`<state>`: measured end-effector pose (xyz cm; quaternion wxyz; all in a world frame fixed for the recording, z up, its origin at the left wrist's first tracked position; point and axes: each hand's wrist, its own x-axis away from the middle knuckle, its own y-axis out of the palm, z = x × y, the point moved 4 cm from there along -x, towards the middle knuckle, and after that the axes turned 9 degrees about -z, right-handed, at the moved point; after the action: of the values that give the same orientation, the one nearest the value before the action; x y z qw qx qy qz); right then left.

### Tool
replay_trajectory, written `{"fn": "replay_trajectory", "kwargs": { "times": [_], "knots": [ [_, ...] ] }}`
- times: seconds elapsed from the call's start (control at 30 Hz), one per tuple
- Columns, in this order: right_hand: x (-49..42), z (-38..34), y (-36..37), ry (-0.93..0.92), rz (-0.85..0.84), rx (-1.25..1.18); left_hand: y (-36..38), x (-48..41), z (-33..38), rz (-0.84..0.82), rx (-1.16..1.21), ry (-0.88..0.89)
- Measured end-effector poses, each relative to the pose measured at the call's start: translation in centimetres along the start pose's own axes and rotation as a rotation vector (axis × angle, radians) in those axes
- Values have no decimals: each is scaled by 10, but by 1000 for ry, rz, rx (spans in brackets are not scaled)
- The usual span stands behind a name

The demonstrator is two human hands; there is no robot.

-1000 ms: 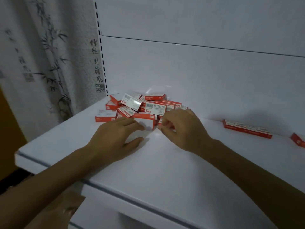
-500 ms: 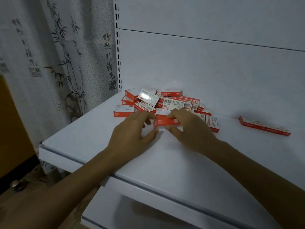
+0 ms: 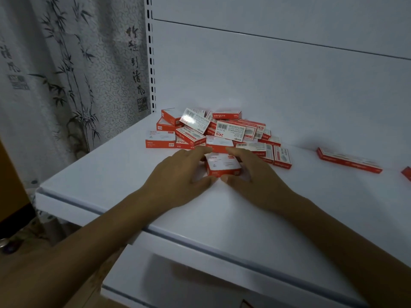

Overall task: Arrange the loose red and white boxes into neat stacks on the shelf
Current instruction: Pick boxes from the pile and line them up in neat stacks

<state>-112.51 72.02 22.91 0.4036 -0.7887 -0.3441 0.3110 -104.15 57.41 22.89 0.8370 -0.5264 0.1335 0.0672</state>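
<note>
A loose heap of several red and white boxes lies at the back left of the white shelf. In front of the heap sits a small red and white box, held between both hands. My left hand grips its left side, fingers behind and thumb in front. My right hand grips its right side the same way. Whether a second box lies under it is hard to tell.
A long flat red and white box lies alone on the shelf to the right, and a red corner of another box shows at the right edge. A patterned curtain hangs left. A lower shelf juts out below.
Both hands have drawn one box out of the heap toward me and closed in on its two sides. The view has shifted, so the heap appears further right.
</note>
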Motion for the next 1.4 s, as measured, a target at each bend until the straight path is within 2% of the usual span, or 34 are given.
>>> {"fn": "replay_trajectory", "kwargs": {
  "times": [0.1, 0.2, 0.47, 0.57, 0.73, 0.97, 1.07, 1.17, 1.27, 1.4],
  "knots": [
    [-1, 0, -2, 12, 31, 29, 0, -1, 1, -9, -3, 6],
    [-3, 2, 2, 38, -8, 143, 1, 0, 0, -13, -33, 14],
    [10, 7, -13, 67, -75, 240, 3, -2, 10, -76, -123, 16],
    [28, 11, -29, 69, -36, 231, 8, -5, 33, -87, -10, 36],
    [81, 32, -63, 44, 74, 253, 41, -22, 89, -102, 44, 152],
    [182, 106, -123, 246, 142, 155, 108, -75, 200, -239, -53, 326],
    [229, 135, -155, 339, 153, 185, 135, -98, 251, -262, -60, 409],
    [274, 168, -190, 417, 242, 178, 161, -118, 305, -290, -35, 463],
    [303, 189, -210, 430, 338, 156, 181, -133, 342, -277, -51, 532],
    [326, 213, -227, 435, 375, 159, 207, -153, 373, -303, -108, 537]
  ]
}}
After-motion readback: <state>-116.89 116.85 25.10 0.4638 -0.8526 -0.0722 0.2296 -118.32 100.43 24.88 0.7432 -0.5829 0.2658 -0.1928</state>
